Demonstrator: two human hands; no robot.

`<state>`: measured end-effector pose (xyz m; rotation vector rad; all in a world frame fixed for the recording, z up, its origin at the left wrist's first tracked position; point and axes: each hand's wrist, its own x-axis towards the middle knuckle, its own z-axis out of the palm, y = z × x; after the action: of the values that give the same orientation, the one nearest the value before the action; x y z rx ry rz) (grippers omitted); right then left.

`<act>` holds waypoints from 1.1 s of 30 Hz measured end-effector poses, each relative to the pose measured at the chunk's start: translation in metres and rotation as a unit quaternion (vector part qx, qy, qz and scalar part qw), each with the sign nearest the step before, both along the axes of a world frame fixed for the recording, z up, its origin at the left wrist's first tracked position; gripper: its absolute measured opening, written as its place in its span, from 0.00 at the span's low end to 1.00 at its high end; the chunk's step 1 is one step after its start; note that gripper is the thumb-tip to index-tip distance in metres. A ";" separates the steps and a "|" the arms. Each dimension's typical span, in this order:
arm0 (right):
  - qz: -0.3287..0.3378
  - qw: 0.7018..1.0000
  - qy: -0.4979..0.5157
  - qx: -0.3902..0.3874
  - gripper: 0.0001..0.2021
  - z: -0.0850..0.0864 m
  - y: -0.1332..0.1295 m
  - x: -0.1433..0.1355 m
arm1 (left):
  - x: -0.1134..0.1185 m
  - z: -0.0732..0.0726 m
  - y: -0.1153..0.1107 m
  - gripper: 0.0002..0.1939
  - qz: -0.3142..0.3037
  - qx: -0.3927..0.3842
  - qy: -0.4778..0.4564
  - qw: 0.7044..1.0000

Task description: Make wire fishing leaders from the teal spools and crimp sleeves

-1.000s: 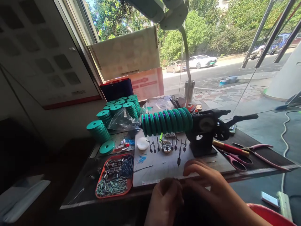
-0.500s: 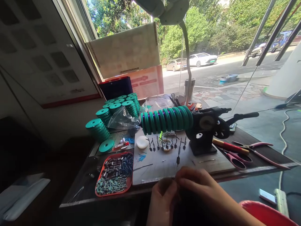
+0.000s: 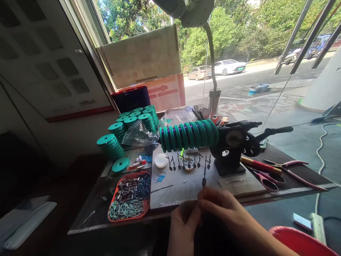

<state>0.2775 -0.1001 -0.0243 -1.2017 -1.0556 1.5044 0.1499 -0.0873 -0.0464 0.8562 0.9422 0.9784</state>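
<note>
My left hand [image 3: 185, 220] and my right hand [image 3: 218, 204] meet at the table's front edge, fingertips pinched together. Whatever they hold is too small or hidden to make out. Just above my right hand hangs a small dark weight [image 3: 204, 182] on a thin line, lower than the others. Behind it, several similar dark pieces dangle in a row below a roll of green spools [image 3: 189, 135]. The spools sit on the shaft of a black hand-cranked winder [image 3: 230, 151].
A red tray [image 3: 149, 206] of small metal parts stands left, with stacked green spools [image 3: 110, 145] behind. A white round lid [image 3: 161, 161] and a small dish of beads [image 3: 188, 163] lie on the board. Scissors [image 3: 269, 181] and pliers [image 3: 298, 174] rest right. A red basin [image 3: 298, 241] is lower right.
The lowest hanging weight has shifted slightly to the right. My right hand has risen a little; both hands stay pinched together in nearly the same place.
</note>
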 end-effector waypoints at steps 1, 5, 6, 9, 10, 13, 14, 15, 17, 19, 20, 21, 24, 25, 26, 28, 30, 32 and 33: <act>0.000 1.000 -0.009 0.009 0.26 -0.001 0.000 0.000 | -0.002 0.000 0.000 0.15 -0.002 0.001 0.020 1.000; -0.009 0.998 -0.053 0.046 0.24 -0.003 -0.001 0.003 | -0.010 0.006 0.003 0.20 -0.011 -0.009 0.044 0.999; -0.013 0.996 -0.066 0.056 0.24 -0.003 -0.001 0.004 | -0.011 0.008 0.004 0.19 -0.007 -0.012 0.045 0.999; -0.018 0.993 -0.092 0.073 0.23 -0.002 -0.001 0.004 | -0.009 0.012 0.006 0.17 -0.011 0.000 0.047 0.999; -0.016 0.993 -0.093 0.072 0.23 -0.002 -0.001 0.004 | -0.008 0.012 0.007 0.17 -0.019 0.009 0.043 0.999; -0.010 0.994 -0.080 0.073 0.23 -0.003 -0.002 0.003 | -0.005 0.009 0.008 0.18 -0.063 0.019 0.012 0.998; -0.006 0.995 -0.069 0.076 0.22 -0.004 -0.002 0.003 | -0.005 0.006 0.009 0.16 -0.078 0.018 -0.006 0.997; -0.002 0.996 -0.052 0.076 0.22 -0.005 -0.003 0.002 | -0.005 0.005 0.009 0.15 -0.093 0.016 -0.026 0.995; 0.008 0.998 0.004 0.060 0.23 -0.009 -0.003 0.000 | -0.005 0.002 0.009 0.12 -0.112 0.003 -0.061 0.992; 0.014 0.997 0.073 0.030 0.23 -0.012 -0.004 -0.002 | -0.005 0.003 0.007 0.11 -0.119 -0.006 -0.079 0.990; 0.017 0.994 0.104 0.012 0.23 -0.014 -0.004 -0.003 | -0.005 0.005 0.006 0.11 -0.122 -0.010 -0.085 0.989; 0.018 0.991 0.130 -0.004 0.23 -0.015 -0.005 -0.004 | -0.005 0.008 0.005 0.11 -0.126 -0.014 -0.092 0.988; 0.007 0.984 0.176 -0.037 0.22 -0.017 -0.006 -0.007 | -0.003 0.016 0.001 0.11 -0.145 -0.021 -0.126 0.981; 0.003 0.983 0.181 -0.041 0.21 -0.017 -0.007 -0.007 | -0.002 0.018 0.000 0.11 -0.147 -0.022 -0.132 0.980; -0.001 0.982 0.184 -0.041 0.21 -0.017 -0.007 -0.007 | -0.001 0.019 -0.001 0.10 -0.146 -0.022 -0.134 0.980; -0.002 0.982 0.183 -0.040 0.21 -0.017 -0.008 -0.006 | -0.001 0.019 -0.001 0.10 -0.138 -0.018 -0.131 0.982; -0.003 0.982 0.183 -0.045 0.22 -0.016 -0.008 -0.006 | 0.000 0.019 -0.002 0.10 -0.132 -0.014 -0.132 0.982; -0.003 0.981 0.187 -0.051 0.22 -0.015 -0.008 -0.006 | 0.000 0.018 -0.002 0.10 -0.132 -0.011 -0.136 0.982; -0.003 0.981 0.189 -0.051 0.22 -0.015 -0.008 -0.006 | 0.000 0.018 -0.002 0.10 -0.132 -0.013 -0.139 0.981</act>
<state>0.2719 -0.1080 -0.0390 -0.9334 -0.7260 1.7167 0.1497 -0.0894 -0.0283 0.7753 0.5853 0.8274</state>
